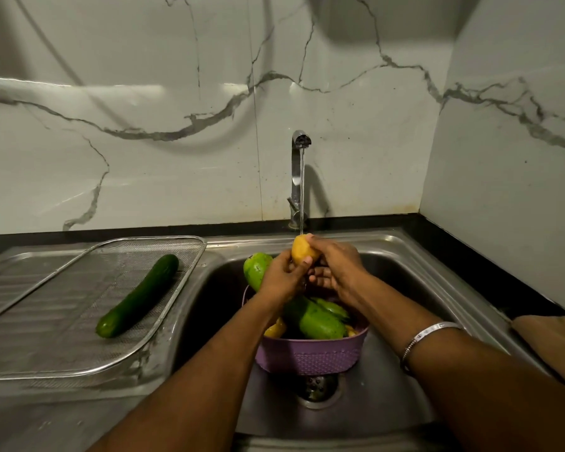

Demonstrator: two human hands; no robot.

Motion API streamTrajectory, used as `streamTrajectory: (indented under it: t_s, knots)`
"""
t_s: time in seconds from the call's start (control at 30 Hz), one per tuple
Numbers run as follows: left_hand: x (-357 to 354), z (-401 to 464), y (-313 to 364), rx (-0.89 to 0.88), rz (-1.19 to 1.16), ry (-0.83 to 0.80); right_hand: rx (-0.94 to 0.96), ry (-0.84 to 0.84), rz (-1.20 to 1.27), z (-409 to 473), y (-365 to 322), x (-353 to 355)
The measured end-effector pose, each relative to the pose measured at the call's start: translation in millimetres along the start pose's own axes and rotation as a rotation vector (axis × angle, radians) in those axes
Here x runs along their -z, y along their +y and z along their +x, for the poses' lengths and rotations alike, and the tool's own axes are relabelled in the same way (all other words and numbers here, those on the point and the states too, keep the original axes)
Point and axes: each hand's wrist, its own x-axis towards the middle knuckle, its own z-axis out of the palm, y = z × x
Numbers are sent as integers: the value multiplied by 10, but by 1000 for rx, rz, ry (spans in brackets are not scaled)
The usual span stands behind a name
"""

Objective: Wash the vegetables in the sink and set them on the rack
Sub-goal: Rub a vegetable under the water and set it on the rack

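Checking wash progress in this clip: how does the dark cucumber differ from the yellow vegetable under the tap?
The cucumber is dark green and long; the yellow vegetable is short and rounded. The cucumber lies alone on the mesh rack; the yellow vegetable is held by the left hand and right hand, beneath the tap's stream.

- The stainless steel sink basin (405, 265) lies right of the wire mesh drying rack (163, 327).
- A long dark green cucumber (137, 295) lies on the rack.
- The purple plastic basket (310, 355) sits in the basin, just behind the round metal drain (318, 386).
- A pale green gourd (320, 321) lies in the basket.
- The chrome tap (297, 177) stands behind the basin.
- Left hand (282, 275) and right hand (336, 265) hold a yellow potato (302, 251) above the basket, under the tap.
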Motion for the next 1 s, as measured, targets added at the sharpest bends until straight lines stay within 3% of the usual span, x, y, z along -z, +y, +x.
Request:
streamTrajectory:
  t_s: [0.13,0.27,0.43,0.57,0.8,1.0]
  knots:
    - [-28,47,-8,-283,341,97,84,60,-40,-82,-52,3]
    - [-36,63,-5,-357,357,87,58,27,-111,-87,-95,62]
    - [21,114,-67,-307,264,135,11,-112,-123,0,-88,88]
    - [-7,86,-13,-258,161,136,59,-4,-116,-18,-20,40]
    - [-105,67,-25,-236,239,112,165,147,-164,6,66,20]
    - [-27,94,-32,-155,121,184,129,-41,-250,115,87,31]
